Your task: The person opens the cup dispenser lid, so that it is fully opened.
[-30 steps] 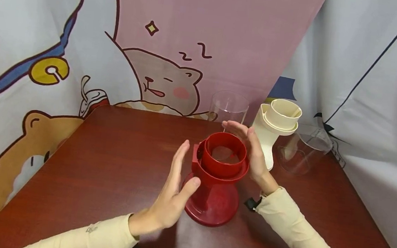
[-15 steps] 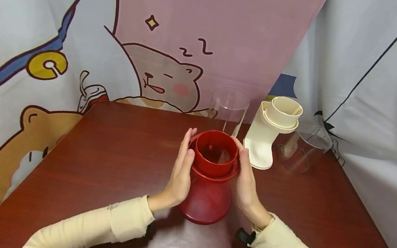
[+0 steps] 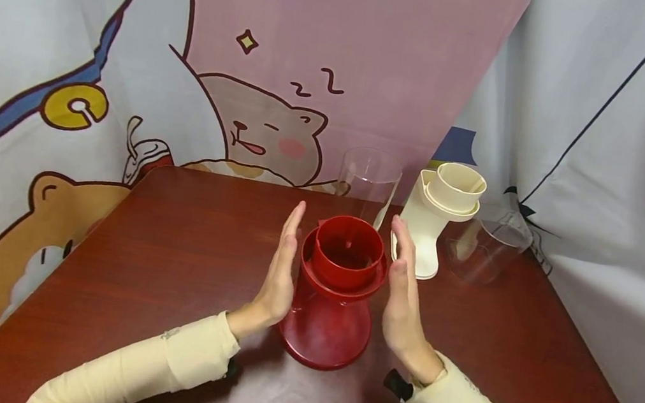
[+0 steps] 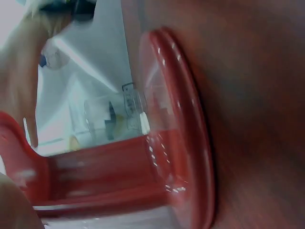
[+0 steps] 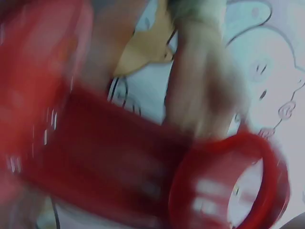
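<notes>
A red plastic stand point(image 3: 337, 292) with a round cup-shaped top and a flared round foot stands upright in the middle of the dark wooden table point(image 3: 167, 265). My left hand point(image 3: 280, 274) is held flat just left of it, fingers straight, a small gap from the rim. On the stand's other side my right hand point(image 3: 401, 285) is flat too, palm facing the stand, not touching. The left wrist view shows the red stand's foot point(image 4: 181, 143) close up on the table. The right wrist view is blurred, with the red stand's rim point(image 5: 228, 186) and my left hand point(image 5: 205, 90) beyond it.
A cream stand point(image 3: 436, 218) of the same shape stands at the back right. A clear cup point(image 3: 367, 180) is upright behind the red one, and another clear cup point(image 3: 485, 248) lies on its side at the right. Cartoon-printed cloth point(image 3: 137, 83) walls the table in.
Half a second ago both hands gripped the red stand's top. They have let go and drawn apart to either side. The stand stays put.
</notes>
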The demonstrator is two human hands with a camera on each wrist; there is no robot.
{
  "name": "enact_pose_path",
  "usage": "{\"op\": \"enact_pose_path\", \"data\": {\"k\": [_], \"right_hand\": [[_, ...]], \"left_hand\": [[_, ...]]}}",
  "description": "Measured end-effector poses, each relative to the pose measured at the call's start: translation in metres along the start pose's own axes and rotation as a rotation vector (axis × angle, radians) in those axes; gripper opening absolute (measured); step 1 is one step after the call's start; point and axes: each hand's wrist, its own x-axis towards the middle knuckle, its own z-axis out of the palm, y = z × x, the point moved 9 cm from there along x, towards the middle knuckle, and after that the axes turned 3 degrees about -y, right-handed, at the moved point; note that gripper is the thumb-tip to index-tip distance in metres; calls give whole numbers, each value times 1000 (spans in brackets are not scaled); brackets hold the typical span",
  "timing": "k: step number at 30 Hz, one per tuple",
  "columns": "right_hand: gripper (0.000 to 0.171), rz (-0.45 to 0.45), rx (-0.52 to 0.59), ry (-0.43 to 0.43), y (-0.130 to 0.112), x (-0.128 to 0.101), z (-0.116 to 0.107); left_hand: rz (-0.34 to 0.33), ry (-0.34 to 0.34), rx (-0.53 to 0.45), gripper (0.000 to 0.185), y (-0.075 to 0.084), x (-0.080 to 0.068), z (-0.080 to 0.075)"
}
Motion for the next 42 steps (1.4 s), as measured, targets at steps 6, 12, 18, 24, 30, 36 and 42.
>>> {"op": "enact_pose_path", "data": {"k": [6, 12, 18, 24, 30, 36, 42], "right_hand": [[49, 11, 126, -31, 24, 31, -1], [52, -24, 321, 4, 42, 25, 21], [48, -40, 227, 96, 28, 22, 29], [45, -85, 272, 129, 29, 23, 39], [43, -98, 232, 124, 24, 38, 57], [41, -103, 194, 137, 33, 65, 76], [41, -89, 126, 167, 68, 105, 103]], "left_hand": [[-42, -31, -3, 48, 15, -15, 8], [-77, -24, -71, 45, 13, -15, 7], [-69, 46, -44, 45, 18, -11, -5], [-129, 97, -33, 44, 24, -10, -14], [-92, 155, -81, 43, 10, -1, -37], [-87, 197, -138, 41, -17, 20, -66], [-88, 234, -156, 42, -32, 45, -103]]}}
